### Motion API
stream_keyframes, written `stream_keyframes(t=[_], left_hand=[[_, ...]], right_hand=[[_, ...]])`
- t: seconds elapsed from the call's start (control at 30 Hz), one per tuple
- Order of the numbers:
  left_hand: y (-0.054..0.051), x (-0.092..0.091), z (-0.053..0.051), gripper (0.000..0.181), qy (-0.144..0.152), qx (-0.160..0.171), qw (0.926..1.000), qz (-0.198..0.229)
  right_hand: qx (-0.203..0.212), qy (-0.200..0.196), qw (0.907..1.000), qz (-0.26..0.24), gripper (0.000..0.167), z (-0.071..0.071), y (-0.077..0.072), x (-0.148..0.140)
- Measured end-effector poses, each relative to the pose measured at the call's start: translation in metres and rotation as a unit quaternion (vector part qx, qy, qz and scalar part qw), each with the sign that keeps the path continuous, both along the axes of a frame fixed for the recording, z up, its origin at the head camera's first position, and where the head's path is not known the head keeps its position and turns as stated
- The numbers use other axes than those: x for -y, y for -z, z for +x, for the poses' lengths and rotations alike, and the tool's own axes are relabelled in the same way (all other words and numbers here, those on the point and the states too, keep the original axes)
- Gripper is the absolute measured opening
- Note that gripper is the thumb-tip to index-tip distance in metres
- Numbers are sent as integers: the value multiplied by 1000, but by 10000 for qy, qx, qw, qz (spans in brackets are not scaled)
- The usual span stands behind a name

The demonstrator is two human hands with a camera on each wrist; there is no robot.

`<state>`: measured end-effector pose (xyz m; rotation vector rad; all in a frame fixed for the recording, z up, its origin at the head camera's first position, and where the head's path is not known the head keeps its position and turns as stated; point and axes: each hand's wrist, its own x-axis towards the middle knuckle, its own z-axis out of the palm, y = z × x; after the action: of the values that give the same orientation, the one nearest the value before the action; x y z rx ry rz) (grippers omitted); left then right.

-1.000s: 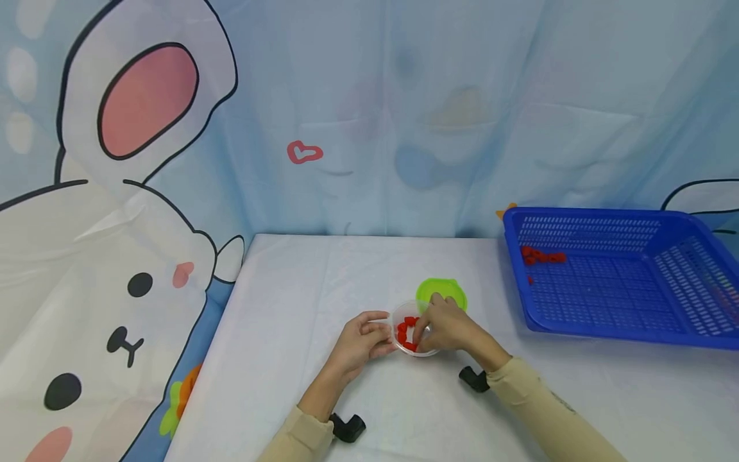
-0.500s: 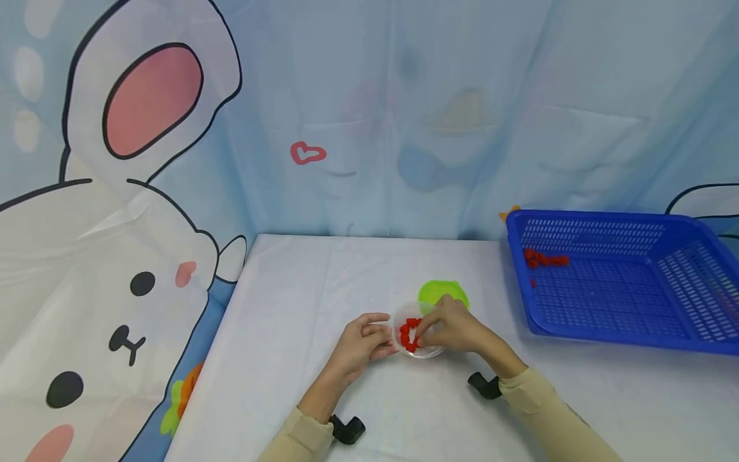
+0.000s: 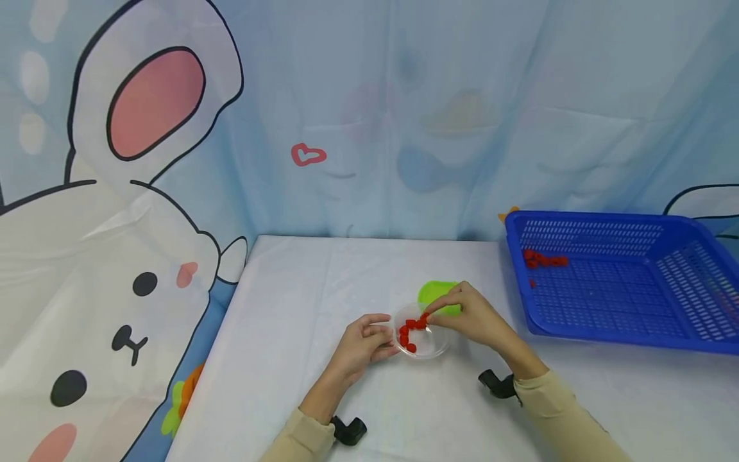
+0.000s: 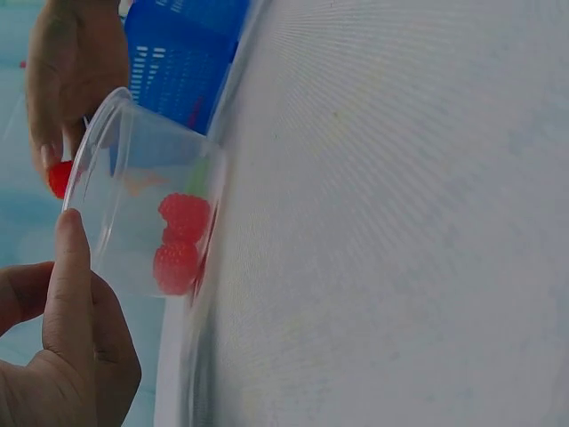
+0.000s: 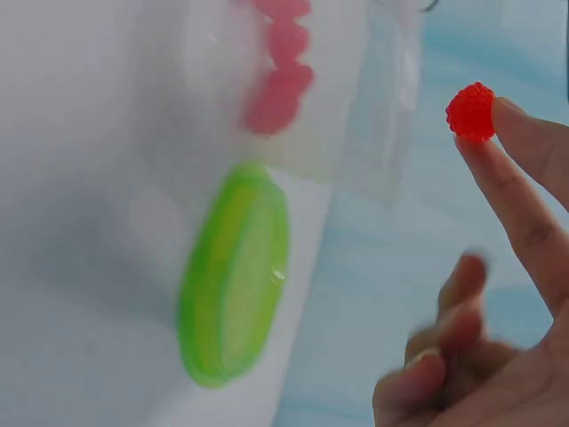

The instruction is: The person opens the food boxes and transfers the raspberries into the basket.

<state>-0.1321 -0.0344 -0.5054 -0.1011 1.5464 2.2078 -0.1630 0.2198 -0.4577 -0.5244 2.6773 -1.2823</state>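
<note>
A clear plastic tub (image 3: 434,346) holds several red raspberries (image 4: 185,218) and stands on the white-covered table. My left hand (image 3: 364,340) is at the tub's left side; in the left wrist view a straight fingertip touches its rim. Over the tub's far right rim, my right hand (image 3: 473,314) pinches one raspberry (image 5: 471,112) between thumb and a finger, its other fingers loosely bent. In the right wrist view that raspberry is held apart from the tub. Behind the tub lies a round green lid (image 3: 434,292), partly hidden by the right hand in the head view.
A blue perforated basket (image 3: 612,337) stands at the right, with several red pieces (image 3: 543,259) in its far left corner. A blue curtain (image 3: 346,205) with a printed rabbit hangs behind and left of the table (image 3: 300,289). Black pieces sit at both wrists.
My right hand has come up out of the tub and moved away to the right, with a raspberry pinched in its fingertips. The left hand stays at the tub's side.
</note>
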Motion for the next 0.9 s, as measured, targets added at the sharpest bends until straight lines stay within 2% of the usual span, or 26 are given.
stream_keyframes(t=[0.2,0.43,0.5,0.6,0.73,0.83,0.9], left_hand=[[-1,1,1,37,13,12,10000,32],[-2,0,1,37,20,9,10000,-68],[-2,0,1,37,17,8,9999,-106],[-1,0,0,37,5,-2,9999,-148],[-1,-1,0,37,-19,-11,9999,-137],[-1,-2,-1,37,-45,-6,9999,-131],[-1,-2,-1,37,-57,1,9999,-139]], right_hand=[[342,169,9985,-385,17,2,-22,-15],[2,607,9975,-374,24,-5,-51,-49],[58,770,9962,-397,28,-7,-62,-62],[232,1058,9933,-405,38,-14,-78,-84],[417,1479,9880,-119,53,-30,-95,-115],[469,1574,9863,166,59,-45,-100,-137],[554,1603,9853,226,62,-56,-98,-150]])
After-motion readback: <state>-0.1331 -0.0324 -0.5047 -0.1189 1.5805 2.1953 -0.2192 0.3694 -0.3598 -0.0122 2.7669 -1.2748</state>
